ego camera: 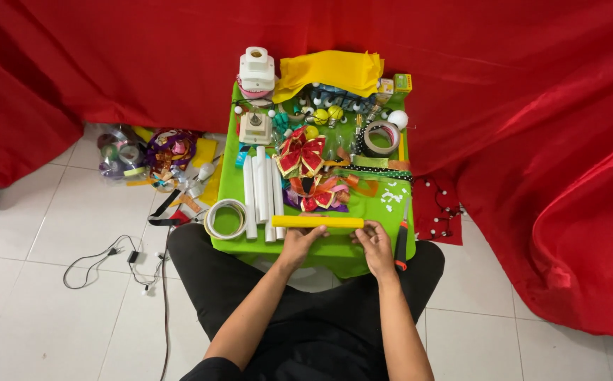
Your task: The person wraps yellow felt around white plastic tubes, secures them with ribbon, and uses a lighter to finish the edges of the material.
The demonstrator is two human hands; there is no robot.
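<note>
backdrop: red cloth (518,106) | floor: white tiles (31,233) | table: green-covered (384,212)

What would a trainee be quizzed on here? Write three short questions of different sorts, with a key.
1. True or false: both hands touch the yellow roll.
2. Multiple choice: what lies directly left of the white rolls on the green table? A) a ring of white tape B) a folded yellow cloth C) a white ball
3. Open: which hand is nearer the red-handled cutter?

Key
1. True: the left hand and the right hand meet the roll at its near side.
2. A: the ring of white tape lies there; the yellow cloth is at the far edge.
3. The right hand.
</note>
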